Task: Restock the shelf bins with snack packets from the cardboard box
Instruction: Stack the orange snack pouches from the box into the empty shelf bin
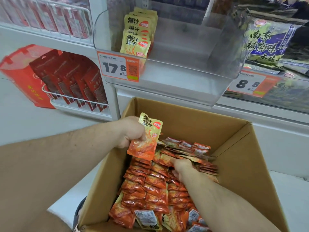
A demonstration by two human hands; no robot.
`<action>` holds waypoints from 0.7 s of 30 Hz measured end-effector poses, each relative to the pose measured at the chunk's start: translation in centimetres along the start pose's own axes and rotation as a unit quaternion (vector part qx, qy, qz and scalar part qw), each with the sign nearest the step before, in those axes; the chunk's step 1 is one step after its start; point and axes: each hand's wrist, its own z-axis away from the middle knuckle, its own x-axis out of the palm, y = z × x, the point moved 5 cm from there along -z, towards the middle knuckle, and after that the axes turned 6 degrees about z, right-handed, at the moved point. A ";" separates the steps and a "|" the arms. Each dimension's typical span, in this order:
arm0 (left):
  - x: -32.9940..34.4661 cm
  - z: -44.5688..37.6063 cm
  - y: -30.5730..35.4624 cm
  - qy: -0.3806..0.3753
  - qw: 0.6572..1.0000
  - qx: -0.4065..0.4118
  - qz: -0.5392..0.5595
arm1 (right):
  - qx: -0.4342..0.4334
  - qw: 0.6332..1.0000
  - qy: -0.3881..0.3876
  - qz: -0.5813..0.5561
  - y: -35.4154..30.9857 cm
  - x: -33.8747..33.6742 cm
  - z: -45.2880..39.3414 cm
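**Packet held over box; bin nearly unstocked**

Left hand (132,133) raised above near-left corner of open brown cardboard box (234,148); fingers curled round one flat yellow-and-orange foil snack packet (145,138), pinched at its lower left, printed face up, top edge pointing toward shelf. Packet clear of box contents, just above them.

Right hand (181,167) down inside box, fingers curled in among loose orange-red snack packets (150,186); thumb and fingertips buried in the stack, so grip on any single packet cannot be told, though fingers close on the pile itself.

Box filled with rows of same packets standing on edge; several at near end lying flat, backs up with white barcode labels showing. Flaps folded outward.

Clear curved plastic shelf bin (217,72) directly above and beyond box. Short row of matching yellow packets (138,37) upright at bin's left side; rest of bin bare.

Orange-and-white price tag reading 17.8 (118,67) on bin's front left. Second tag reading 8.8 (249,84) on neighbouring bin to right, holding green-and-purple bags (270,42).

Left of bin: white wire rack (66,97) with dark red flat packs (75,77), red paper carrier bag (23,77) beside it
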 end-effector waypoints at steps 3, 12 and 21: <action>-0.4 0.0 -0.6 -0.017 1.000 -0.011 0.001 | 0.059 0.988 -0.041 -0.135 -0.1 0.6 -0.2; -0.6 1.0 0.7 -0.056 0.998 0.017 0.020 | -0.122 0.951 -0.212 -0.188 -4.2 -6.4 11.1; 1.6 5.1 3.7 -0.216 0.969 0.071 0.091 | -0.306 0.948 -0.083 -0.029 -8.1 -7.7 20.4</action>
